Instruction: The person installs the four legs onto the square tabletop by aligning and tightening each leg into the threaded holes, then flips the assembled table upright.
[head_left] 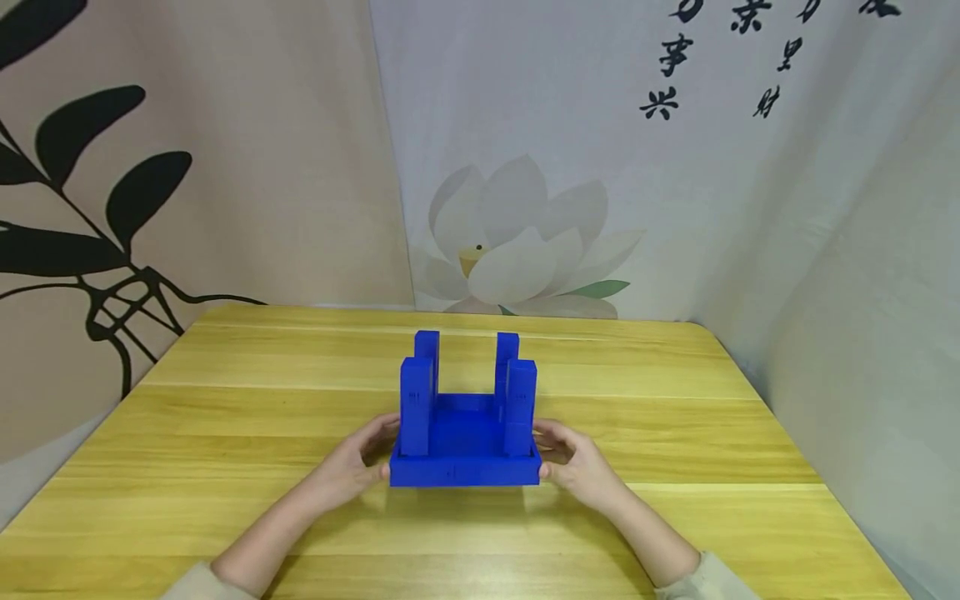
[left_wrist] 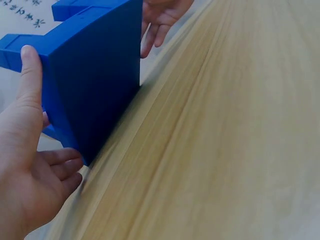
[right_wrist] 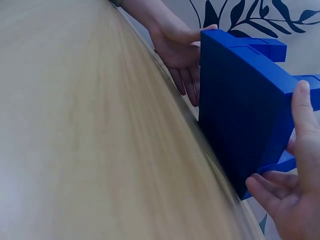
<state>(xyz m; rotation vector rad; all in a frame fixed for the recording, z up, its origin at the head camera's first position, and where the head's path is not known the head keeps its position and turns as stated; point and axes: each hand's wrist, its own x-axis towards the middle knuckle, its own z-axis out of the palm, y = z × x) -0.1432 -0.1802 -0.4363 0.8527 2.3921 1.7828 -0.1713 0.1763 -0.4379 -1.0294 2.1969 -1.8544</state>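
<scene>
A blue square base with a low rim and several upright corner posts is held between two bare hands over the middle of the table. My left hand grips its left side, thumb near the front corner and fingers farther back along the edge. On the opposite side my right hand holds it in a mirrored way. From the left wrist view, the flat dark underside of the blue base shows, raised off the wood. The right wrist view shows the right thumb pressed against the rim.
A light wooden table spreads out around the hands. Behind it hangs a pale curtain printed with dark leaves, a lotus flower and characters. More white cloth hangs along the right side.
</scene>
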